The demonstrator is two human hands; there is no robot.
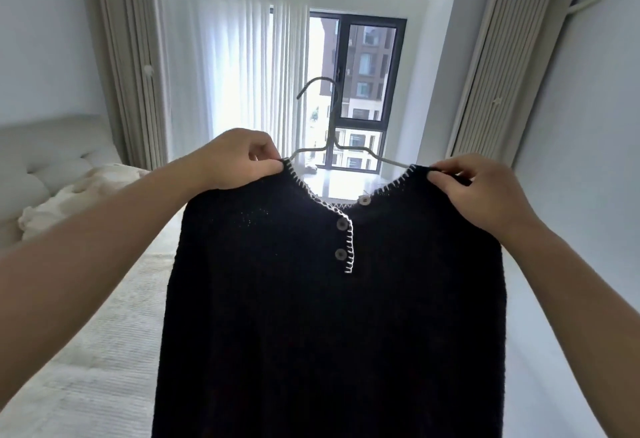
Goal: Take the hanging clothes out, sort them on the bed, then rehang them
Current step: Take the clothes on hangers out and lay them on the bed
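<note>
**Here: black sweater held up on its hanger**

From the head view I see the left hand (239, 157) and right hand (485, 191) each pinching a shoulder of the black sweater (329, 299). It hangs in the air on a grey hanger (332, 146), above the bed (104, 333). Each grip looks closed on fabric, perhaps wire too.

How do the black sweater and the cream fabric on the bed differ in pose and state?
The black sweater hangs spread out on a grey hanger, while the cream fabric lies crumpled near the headboard. The left hand and right hand pinch the sweater's shoulders; nothing touches the cream fabric. The sweater is in the air; the fabric rests on the bed.
</note>
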